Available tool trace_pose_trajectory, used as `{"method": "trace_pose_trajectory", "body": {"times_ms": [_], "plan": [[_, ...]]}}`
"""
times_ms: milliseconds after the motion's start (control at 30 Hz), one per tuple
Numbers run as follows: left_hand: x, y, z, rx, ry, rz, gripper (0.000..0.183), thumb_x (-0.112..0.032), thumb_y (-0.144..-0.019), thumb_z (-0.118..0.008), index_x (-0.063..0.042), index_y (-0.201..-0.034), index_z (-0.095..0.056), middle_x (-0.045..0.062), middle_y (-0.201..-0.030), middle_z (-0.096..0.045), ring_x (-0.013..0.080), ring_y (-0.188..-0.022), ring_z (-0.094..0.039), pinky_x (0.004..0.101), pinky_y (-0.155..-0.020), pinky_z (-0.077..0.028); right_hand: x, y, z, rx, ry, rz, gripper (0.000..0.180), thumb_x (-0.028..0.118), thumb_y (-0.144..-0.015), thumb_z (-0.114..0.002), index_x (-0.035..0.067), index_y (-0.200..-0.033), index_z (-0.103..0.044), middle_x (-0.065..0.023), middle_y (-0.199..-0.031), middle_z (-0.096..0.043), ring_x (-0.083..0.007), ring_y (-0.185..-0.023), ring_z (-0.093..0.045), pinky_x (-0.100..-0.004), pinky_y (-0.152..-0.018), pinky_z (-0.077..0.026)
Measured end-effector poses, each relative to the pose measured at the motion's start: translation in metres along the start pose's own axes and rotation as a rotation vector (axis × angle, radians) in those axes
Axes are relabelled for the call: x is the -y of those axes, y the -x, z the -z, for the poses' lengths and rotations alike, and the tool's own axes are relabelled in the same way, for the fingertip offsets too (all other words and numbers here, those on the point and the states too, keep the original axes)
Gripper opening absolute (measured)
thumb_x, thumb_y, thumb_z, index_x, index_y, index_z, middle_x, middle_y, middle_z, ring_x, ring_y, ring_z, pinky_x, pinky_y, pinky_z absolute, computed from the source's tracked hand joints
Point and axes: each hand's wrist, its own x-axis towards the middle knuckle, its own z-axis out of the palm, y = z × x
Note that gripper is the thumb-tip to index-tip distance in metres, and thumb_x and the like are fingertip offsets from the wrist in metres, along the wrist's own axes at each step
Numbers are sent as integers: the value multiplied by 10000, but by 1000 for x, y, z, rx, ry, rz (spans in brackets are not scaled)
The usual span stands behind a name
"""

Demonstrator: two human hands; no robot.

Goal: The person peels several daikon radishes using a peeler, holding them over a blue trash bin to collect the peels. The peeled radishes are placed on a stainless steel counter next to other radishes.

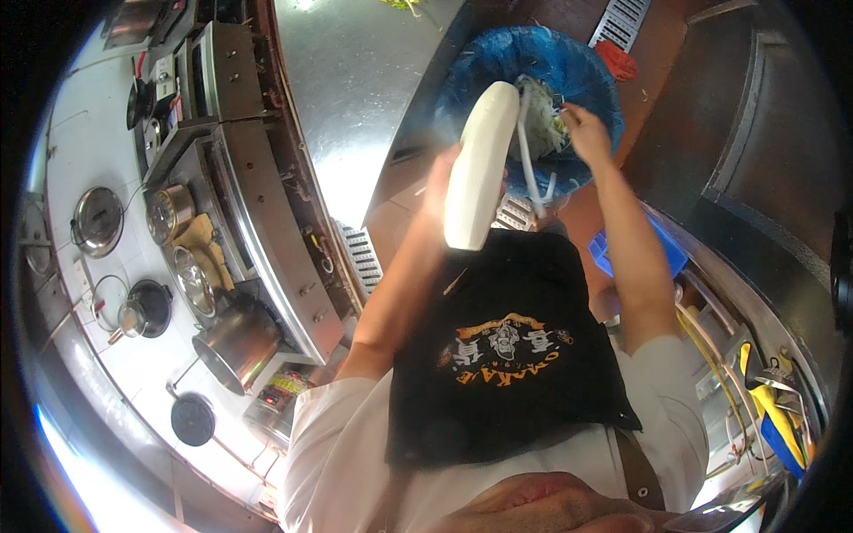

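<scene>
A long white peeled daikon radish (481, 166) lies across my left hand (441, 178), whose fingers are wrapped round it from behind; it tilts up to the right. My right hand (586, 133) is over the bin to the right of the radish, fingers bent together; a small light thing shows at the fingertips, too small to name. Beneath both is a round bin lined with a blue plastic bag (466, 73), holding a heap of pale peelings (543, 126). A long white strip (528, 153) hangs between the radish and the right hand, blurred.
A steel worktop (353, 73) stands to the left, beyond it a cooking range with pots (236, 346). Metal floor grates (360, 256) and a red bundle (614, 61) lie near the bin. A blue plastic basket (656, 243) is at the right, beside dark steel cabinets (773, 126).
</scene>
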Motion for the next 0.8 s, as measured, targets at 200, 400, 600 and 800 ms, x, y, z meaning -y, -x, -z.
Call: {"method": "trace_pose_trajectory", "body": {"times_ms": [200,400,600,800], "plan": [[-13,-14,36,-72,17,-169,634,-561,-1017,-462,-27,-1349,-550,197,-1139,-667,303,-979,-682,415,-761,-607,34,91,33,40,-196,109,372,172,-993,-631,6,-1326,-640,-93,-1126,-716,-172,-975,-681,-328,-865,-531],[-7,-29,1,-224,56,-202,492,-378,-1017,-420,14,-1272,-572,221,-1000,-688,288,-790,-705,423,-675,-613,50,78,-6,91,-67,408,334,178,-952,-663,144,-1281,-703,-156,-1139,-722,-315,-1068,-689,-394,-924,-525],[-22,-22,-1,-154,-178,-223,531,-422,-1007,-417,14,-1271,-566,190,-944,-685,284,-792,-696,396,-681,-605,35,14,17,49,-130,85,381,272,-1016,-601,77,-1339,-648,-173,-1308,-668,-270,-1160,-670,-374,-945,-520],[-34,-56,37,-179,29,-227,445,-425,-1013,-439,-38,-1164,-598,174,-946,-692,263,-767,-700,362,-643,-604,88,128,7,172,-129,467,331,117,-919,-691,116,-1249,-717,-141,-1050,-723,-290,-977,-703,-380,-856,-549]]}}
